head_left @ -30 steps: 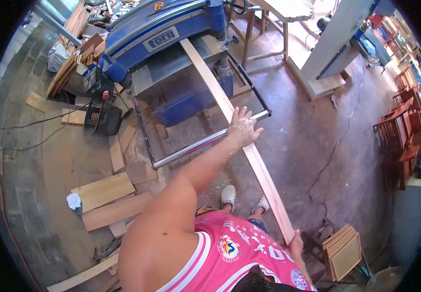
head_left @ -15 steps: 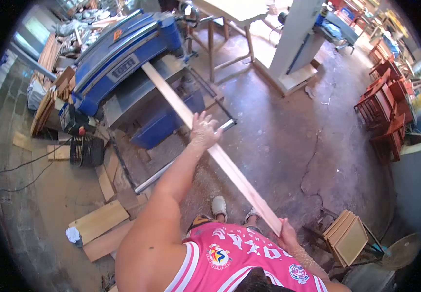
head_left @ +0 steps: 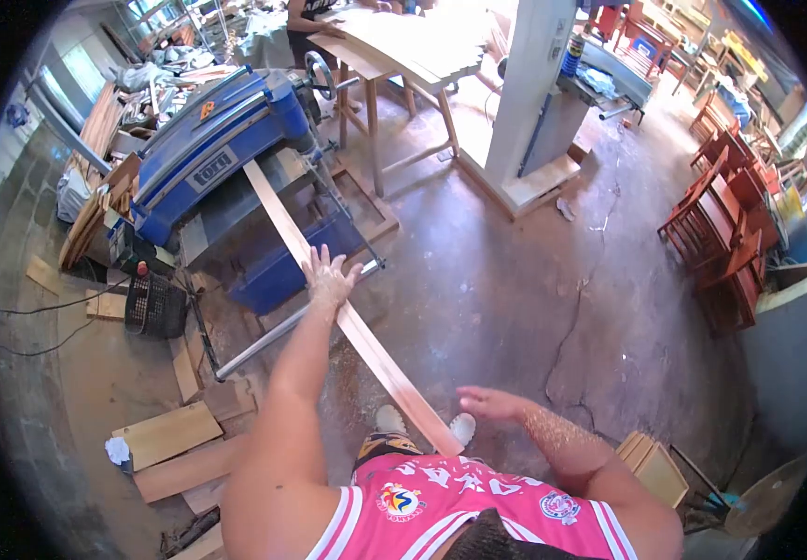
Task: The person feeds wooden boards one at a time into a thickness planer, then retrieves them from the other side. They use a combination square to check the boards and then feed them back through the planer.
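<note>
White glare beside pillar [head_left: 532, 98], dark rounded edges

Right hand [head_left: 489, 403] now off board [head_left: 384, 366]

Floor [head_left: 478, 280]: brownish-grey, crack along the right half. Directly on it: black slotted basket [head_left: 155, 306]; loose boards at left, including a pale board [head_left: 168, 436] beside a reddish board [head_left: 189, 469]; red-brown chairs [head_left: 716, 252], grouped at right; pale shoes [head_left: 390, 419], worn. Wooden-legged table [head_left: 375, 140], far side: pale sheet material [head_left: 413, 42], partly lost in glare. Machine bed [head_left: 290, 174], grey: one long plank [head_left: 385, 359], far end at the blue machine [head_left: 226, 149].
</note>
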`<action>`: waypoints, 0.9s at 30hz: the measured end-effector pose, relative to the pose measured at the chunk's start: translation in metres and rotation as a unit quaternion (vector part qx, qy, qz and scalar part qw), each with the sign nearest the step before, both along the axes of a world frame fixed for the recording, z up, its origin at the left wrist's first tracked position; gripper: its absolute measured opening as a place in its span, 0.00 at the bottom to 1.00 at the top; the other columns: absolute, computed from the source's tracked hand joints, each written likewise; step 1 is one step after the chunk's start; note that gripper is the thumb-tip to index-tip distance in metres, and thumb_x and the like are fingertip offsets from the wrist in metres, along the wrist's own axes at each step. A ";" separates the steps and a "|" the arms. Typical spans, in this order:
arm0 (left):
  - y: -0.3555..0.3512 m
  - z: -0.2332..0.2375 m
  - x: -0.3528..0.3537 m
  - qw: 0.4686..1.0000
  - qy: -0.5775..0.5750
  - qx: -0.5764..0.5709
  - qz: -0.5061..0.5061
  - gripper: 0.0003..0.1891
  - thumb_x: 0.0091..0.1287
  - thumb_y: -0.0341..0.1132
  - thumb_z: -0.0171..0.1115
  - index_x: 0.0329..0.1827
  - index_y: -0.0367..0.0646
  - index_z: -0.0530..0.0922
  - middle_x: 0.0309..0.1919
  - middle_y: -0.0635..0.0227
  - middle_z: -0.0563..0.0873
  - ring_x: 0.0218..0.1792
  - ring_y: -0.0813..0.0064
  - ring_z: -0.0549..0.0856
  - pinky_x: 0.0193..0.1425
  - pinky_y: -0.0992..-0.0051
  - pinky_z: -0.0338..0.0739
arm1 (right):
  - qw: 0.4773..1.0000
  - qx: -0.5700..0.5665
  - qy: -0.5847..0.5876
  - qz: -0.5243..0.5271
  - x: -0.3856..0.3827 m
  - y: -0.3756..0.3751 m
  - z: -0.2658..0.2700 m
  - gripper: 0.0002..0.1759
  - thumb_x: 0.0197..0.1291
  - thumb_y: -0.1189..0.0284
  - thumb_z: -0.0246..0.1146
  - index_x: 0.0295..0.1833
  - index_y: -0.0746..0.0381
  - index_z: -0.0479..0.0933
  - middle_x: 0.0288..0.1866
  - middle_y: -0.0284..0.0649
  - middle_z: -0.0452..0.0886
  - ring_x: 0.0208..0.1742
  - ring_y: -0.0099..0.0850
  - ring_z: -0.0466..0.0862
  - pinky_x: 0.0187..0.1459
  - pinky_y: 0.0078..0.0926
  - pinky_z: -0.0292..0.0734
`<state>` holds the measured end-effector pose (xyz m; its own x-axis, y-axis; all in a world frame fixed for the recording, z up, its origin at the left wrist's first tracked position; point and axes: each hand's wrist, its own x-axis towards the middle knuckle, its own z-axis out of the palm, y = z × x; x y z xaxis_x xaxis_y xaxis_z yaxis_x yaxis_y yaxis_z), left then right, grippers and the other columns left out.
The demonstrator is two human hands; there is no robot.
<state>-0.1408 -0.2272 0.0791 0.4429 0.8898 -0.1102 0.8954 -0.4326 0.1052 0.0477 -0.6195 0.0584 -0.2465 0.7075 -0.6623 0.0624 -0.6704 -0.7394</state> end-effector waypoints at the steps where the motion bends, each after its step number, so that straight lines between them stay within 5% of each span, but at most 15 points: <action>1: 0.000 -0.002 0.002 1.000 0.000 0.004 0.013 0.34 0.69 0.66 0.44 0.69 0.54 0.72 0.78 0.57 0.55 0.79 0.55 0.44 0.79 0.49 0.35 | 0.999 0.027 -0.032 -0.007 0.012 0.017 -0.002 0.38 0.70 0.49 0.54 0.75 0.63 0.57 0.66 0.47 0.73 0.64 0.34 0.73 0.63 0.34 0.69; 8: 0.017 0.008 0.005 1.000 0.001 0.007 0.027 0.29 0.69 0.60 0.48 0.65 0.53 0.76 0.77 0.57 0.59 0.79 0.57 0.46 0.79 0.51 0.35 | 0.986 0.068 -0.115 -0.104 0.080 0.139 -0.014 0.40 0.67 0.47 0.58 0.74 0.63 0.60 0.61 0.47 0.77 0.52 0.33 0.79 0.47 0.33 0.79; 12: 0.026 0.012 0.008 0.999 -0.008 -0.001 0.032 0.26 0.69 0.56 0.51 0.64 0.52 0.77 0.76 0.59 0.61 0.79 0.59 0.48 0.79 0.52 0.36 | 0.969 0.110 -0.199 -0.099 0.155 0.243 -0.002 0.35 0.68 0.49 0.57 0.71 0.63 0.64 0.59 0.41 0.77 0.55 0.32 0.78 0.45 0.33 0.80; 15: 0.038 0.003 0.007 0.999 -0.027 0.026 0.031 0.24 0.67 0.53 0.56 0.60 0.50 0.80 0.74 0.58 0.65 0.79 0.59 0.50 0.80 0.53 0.37 | 0.904 0.248 -0.267 -0.225 0.249 0.360 -0.016 0.34 0.66 0.49 0.59 0.64 0.66 0.69 0.54 0.42 0.79 0.50 0.30 0.79 0.41 0.30 0.79; 17: 0.040 -0.004 0.007 0.998 -0.032 0.037 0.043 0.23 0.66 0.52 0.58 0.58 0.49 0.81 0.73 0.58 0.66 0.78 0.58 0.51 0.80 0.53 0.37 | 0.867 0.284 -0.271 -0.306 0.298 0.432 0.027 0.37 0.63 0.50 0.63 0.61 0.73 0.69 0.51 0.48 0.79 0.51 0.31 0.79 0.46 0.31 0.79; 18: 0.045 -0.003 0.012 0.997 -0.041 0.037 0.046 0.22 0.64 0.51 0.60 0.57 0.49 0.81 0.72 0.58 0.67 0.78 0.58 0.51 0.80 0.53 0.38 | 0.776 0.337 -0.377 -0.378 0.365 0.509 -0.048 0.41 0.58 0.47 0.66 0.62 0.72 0.68 0.51 0.52 0.79 0.52 0.37 0.80 0.50 0.34 0.79; 19: 0.049 -0.002 0.012 0.998 -0.041 0.034 0.045 0.22 0.63 0.50 0.62 0.55 0.49 0.82 0.72 0.58 0.68 0.78 0.58 0.52 0.80 0.53 0.39 | 0.713 0.345 -0.499 -0.351 0.379 0.532 -0.026 0.46 0.54 0.47 0.70 0.65 0.71 0.65 0.59 0.58 0.74 0.61 0.44 0.76 0.59 0.39 0.74; 21: 0.056 -0.003 0.013 0.998 -0.031 0.041 0.044 0.21 0.62 0.49 0.63 0.55 0.50 0.83 0.72 0.58 0.68 0.78 0.58 0.53 0.80 0.53 0.40 | 0.707 0.311 -0.529 -0.351 0.390 0.562 0.011 0.50 0.51 0.53 0.73 0.71 0.70 0.59 0.70 0.55 0.63 0.73 0.48 0.60 0.73 0.41 0.57; 23: 0.061 -0.004 0.012 0.998 -0.038 0.043 0.041 0.20 0.62 0.48 0.65 0.55 0.51 0.82 0.72 0.59 0.68 0.77 0.57 0.54 0.80 0.52 0.41 | 0.643 0.333 -0.599 -0.342 0.423 0.612 -0.003 0.50 0.50 0.53 0.73 0.70 0.70 0.60 0.69 0.54 0.65 0.72 0.48 0.62 0.73 0.40 0.58; 26: 0.071 -0.007 0.011 0.997 -0.039 0.046 0.039 0.21 0.62 0.48 0.65 0.56 0.51 0.81 0.72 0.59 0.67 0.77 0.57 0.54 0.79 0.52 0.42 | 0.631 0.288 -0.626 -0.356 0.428 0.644 0.012 0.51 0.49 0.48 0.73 0.67 0.72 0.62 0.65 0.58 0.70 0.69 0.49 0.68 0.71 0.41 0.62; 27: 0.073 -0.005 0.012 0.998 -0.037 0.046 0.038 0.21 0.62 0.47 0.65 0.56 0.50 0.80 0.72 0.59 0.66 0.77 0.57 0.54 0.79 0.52 0.42 | 0.682 0.251 -0.596 -0.342 0.422 0.642 0.032 0.48 0.49 0.50 0.74 0.65 0.72 0.63 0.63 0.58 0.73 0.66 0.48 0.72 0.67 0.39 0.67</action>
